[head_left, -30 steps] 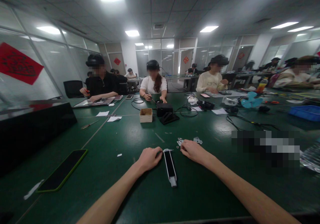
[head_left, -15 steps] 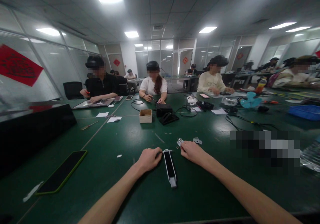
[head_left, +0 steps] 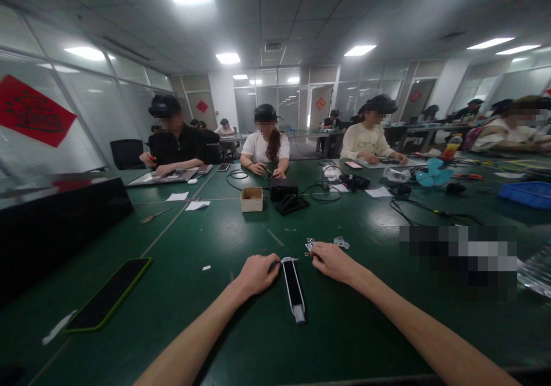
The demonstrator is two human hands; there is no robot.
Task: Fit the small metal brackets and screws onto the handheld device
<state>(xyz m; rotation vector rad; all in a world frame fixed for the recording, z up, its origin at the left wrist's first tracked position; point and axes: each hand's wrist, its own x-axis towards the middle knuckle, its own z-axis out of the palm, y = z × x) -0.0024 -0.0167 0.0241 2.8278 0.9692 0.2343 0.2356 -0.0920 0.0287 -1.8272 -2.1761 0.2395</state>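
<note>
On the green table, a long narrow piece with a white frame and black middle [head_left: 294, 284] lies in front of me, its grey end towards me. A thin crossbar sits at its far end. My left hand [head_left: 259, 274] is closed, thumb and forefinger together at the left of that crossbar; what they pinch, if anything, is too small to make out. To the right, my right hand [head_left: 334, 262] is closed with fingertips down at a small metal plate [head_left: 309, 248], partly covering it. Small rings [head_left: 310, 240] lie just beyond, and another metal plate [head_left: 341, 242] rests behind the hand.
A phone in a green-edged case [head_left: 109, 294] lies left, a screwdriver [head_left: 155, 215] farther off. Ahead stand a small cardboard box [head_left: 252, 200] and a black device [head_left: 284, 190]. Blue fan blades [head_left: 434, 173] and a blue tray [head_left: 525, 194] are right. Several people sit across the table.
My hands and the long piece stay almost in place. The whole view has shifted very slightly.
</note>
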